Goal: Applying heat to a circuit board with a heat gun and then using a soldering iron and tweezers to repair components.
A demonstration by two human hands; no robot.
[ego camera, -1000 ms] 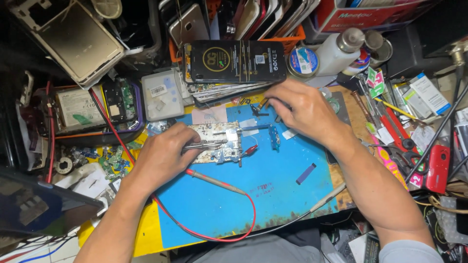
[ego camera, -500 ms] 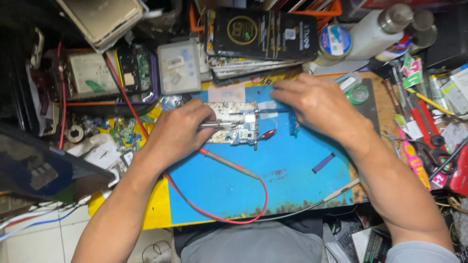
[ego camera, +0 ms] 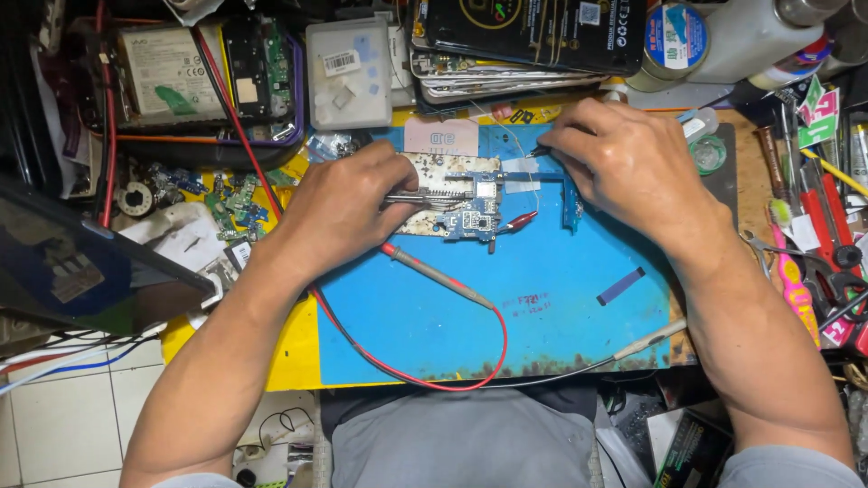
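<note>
Head view, our bench: one blue mat point(ego camera: 542, 307); one circuit board point(ego camera: 457, 203) at its top centre. Our left hand point(ego camera: 339, 208) pinches one pair of tweezers point(ego camera: 425, 197) over the board. Our right hand point(ego camera: 624, 167) closes on one thin tool point(ego camera: 535, 153) just beside it. One pink rectangular label point(ego camera: 441, 137) above; one red probe point(ego camera: 434, 273) below; one round blue-labelled roll point(ego camera: 674, 36) top right.

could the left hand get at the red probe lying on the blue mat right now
Probably yes. The red probe lies bare on the blue mat just below the left hand, nothing over it. But that hand holds tweezers on the circuit board, so it would need to let go first.
</note>
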